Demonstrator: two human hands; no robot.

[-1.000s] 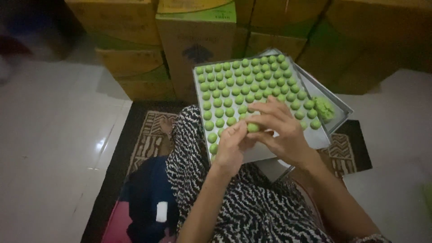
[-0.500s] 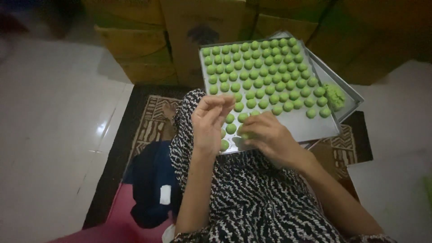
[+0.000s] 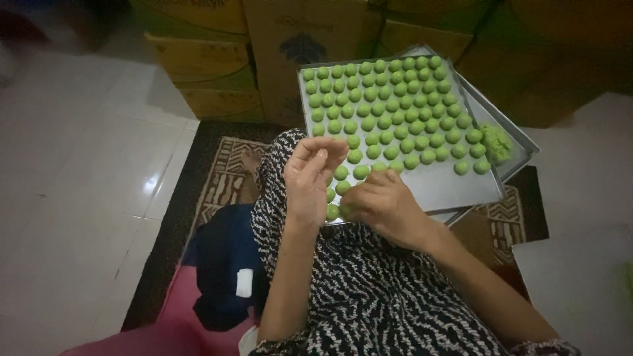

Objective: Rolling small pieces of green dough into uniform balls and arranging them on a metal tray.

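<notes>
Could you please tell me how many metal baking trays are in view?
2: the upper silver metal tray carries the small green dough balls; a second tray lies underneath, its right edge showing. More may be hidden.

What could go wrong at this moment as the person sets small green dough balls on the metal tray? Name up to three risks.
1. The right hand works low among the closely packed green balls; a knuckle could flatten neighbours.
2. The tray seems to rest partly on the lap and a second tray; a knee shift might tilt it.
3. The loose green dough lump sits near the edge and could slip off.
</notes>
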